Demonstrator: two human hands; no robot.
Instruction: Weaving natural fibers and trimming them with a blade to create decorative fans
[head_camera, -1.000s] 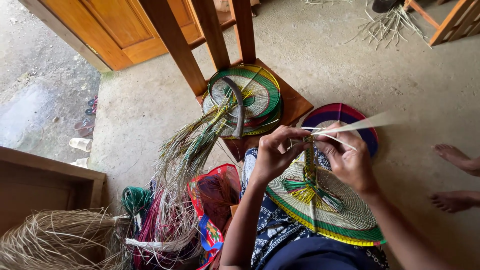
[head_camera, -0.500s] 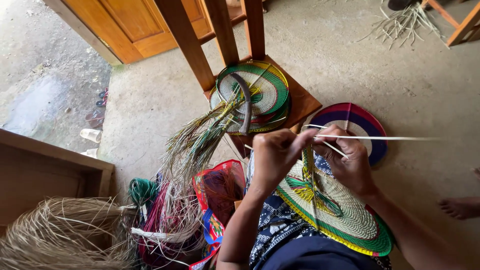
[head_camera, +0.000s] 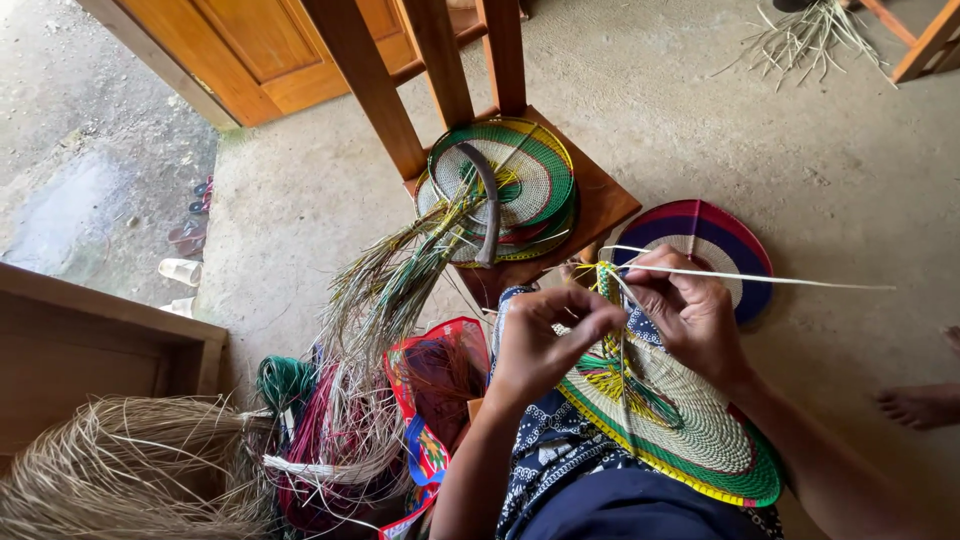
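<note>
Two hands are working at the top edge of a half-round woven fan (head_camera: 690, 425), which is lying across the person's lap with its green, red and yellow border toward the body. The left hand (head_camera: 545, 345) is curling over the fan's upper edge, fingers together and pinching at the weave; exactly which strand they are clamping cannot be told. The right hand (head_camera: 685, 315) is gripping a pale flat strip (head_camera: 790, 279), fingers closed on it near the fan's tip, and the strip is running out well to the right above the concrete floor (head_camera: 800, 130).

Just beyond the hands, a second fan with blue and red bands (head_camera: 715, 230) is lying on the floor. A stack of finished fans (head_camera: 530, 175) is resting on a wooden chair seat (head_camera: 600, 205), with a curved tool (head_camera: 487, 210) lying across it and a sheaf of green and tan fibres (head_camera: 390, 285) trailing off its edge. Bundles of dyed and natural straw (head_camera: 130, 470) are lying at the lower left. Another person's bare foot (head_camera: 915, 405) is resting on the floor at the right.

Risks, as judged: the long strip is hanging unsupported and could kink or split if drawn at a sharp angle; uneven tension could pucker the edge; loose yellow ends near the centre could snag the strip.
</note>
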